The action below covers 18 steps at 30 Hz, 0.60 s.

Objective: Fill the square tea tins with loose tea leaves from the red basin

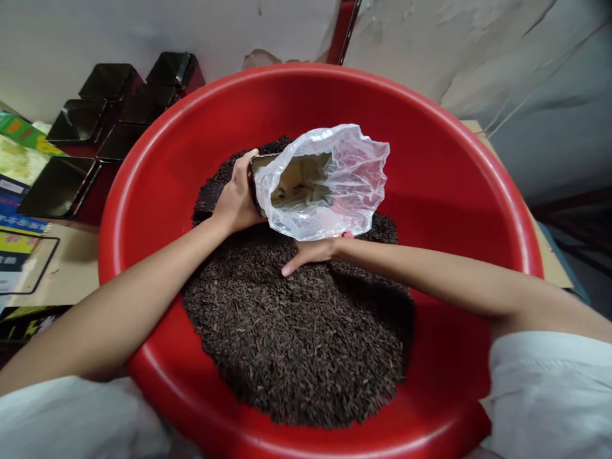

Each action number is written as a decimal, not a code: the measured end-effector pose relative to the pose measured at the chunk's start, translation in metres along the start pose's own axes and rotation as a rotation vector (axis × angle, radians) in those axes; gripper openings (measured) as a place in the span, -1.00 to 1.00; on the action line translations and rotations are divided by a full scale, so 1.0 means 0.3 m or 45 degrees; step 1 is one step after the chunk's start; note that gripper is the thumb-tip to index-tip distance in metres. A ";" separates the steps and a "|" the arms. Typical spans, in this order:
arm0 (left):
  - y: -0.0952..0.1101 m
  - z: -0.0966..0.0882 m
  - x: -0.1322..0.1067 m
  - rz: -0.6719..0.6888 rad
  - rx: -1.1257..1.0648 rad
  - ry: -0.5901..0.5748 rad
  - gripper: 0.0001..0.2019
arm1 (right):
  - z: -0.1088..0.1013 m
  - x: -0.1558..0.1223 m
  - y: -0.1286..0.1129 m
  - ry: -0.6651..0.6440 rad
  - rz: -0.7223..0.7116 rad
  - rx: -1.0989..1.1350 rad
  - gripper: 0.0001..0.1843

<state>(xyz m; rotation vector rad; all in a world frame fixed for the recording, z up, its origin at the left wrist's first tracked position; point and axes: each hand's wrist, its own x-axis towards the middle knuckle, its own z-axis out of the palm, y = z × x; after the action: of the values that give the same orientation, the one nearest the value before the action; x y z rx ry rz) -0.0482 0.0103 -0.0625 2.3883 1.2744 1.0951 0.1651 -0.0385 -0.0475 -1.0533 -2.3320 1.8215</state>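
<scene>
A big heap of dark, dried tea leaves [296,344] lies in a wide red basin [335,86]. Above its far part, my left hand [239,197] grips the left side of a dark box [253,188] tilted with its mouth towards me. A clear plastic bag [358,172] lines this box and flares out over the rim; a little dark matter shows inside. My right hand [313,250] rests against the tea just below the bag, thumb stretched out, other fingers hidden behind the bag. Beside my left wrist, a dark flat-sided object [209,196] lies on the tea.
Several dark, open-topped boxes [76,121] stand left of the basin. Colourful printed packages [19,210] lie at the far left on a light board [62,255]. A pale wall [167,32] rises behind, and a cardboard edge [549,255] shows at right.
</scene>
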 end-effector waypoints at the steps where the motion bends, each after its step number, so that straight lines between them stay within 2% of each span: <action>1: 0.002 0.001 0.000 0.011 0.005 0.026 -0.19 | 0.008 -0.018 -0.011 -0.120 0.024 0.102 -0.18; 3: 0.008 0.004 -0.001 0.046 0.013 0.037 -0.17 | 0.028 -0.052 -0.030 -0.216 0.083 0.230 -0.23; 8: 0.034 0.011 -0.015 0.110 -0.014 0.064 -0.19 | 0.079 -0.140 -0.057 0.099 0.266 0.338 -0.37; 11: 0.052 0.013 -0.022 0.194 -0.026 0.005 -0.16 | 0.099 -0.207 -0.074 0.184 0.390 0.383 -0.51; 13: 0.062 0.012 -0.023 0.224 -0.042 -0.015 -0.22 | 0.107 -0.253 -0.095 0.195 0.463 0.417 -0.60; 16: 0.070 0.005 -0.021 0.125 -0.095 -0.038 -0.30 | 0.111 -0.303 -0.139 0.159 0.395 0.492 -0.66; 18: 0.072 0.000 -0.017 0.013 -0.141 -0.077 -0.29 | 0.104 -0.321 -0.169 0.125 0.306 0.489 -0.68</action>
<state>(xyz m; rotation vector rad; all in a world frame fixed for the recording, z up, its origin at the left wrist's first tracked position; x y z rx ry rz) -0.0366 -0.0067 -0.0544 2.3300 1.1521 1.0594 0.2023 -0.1184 0.0234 -1.3644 -1.7634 2.1233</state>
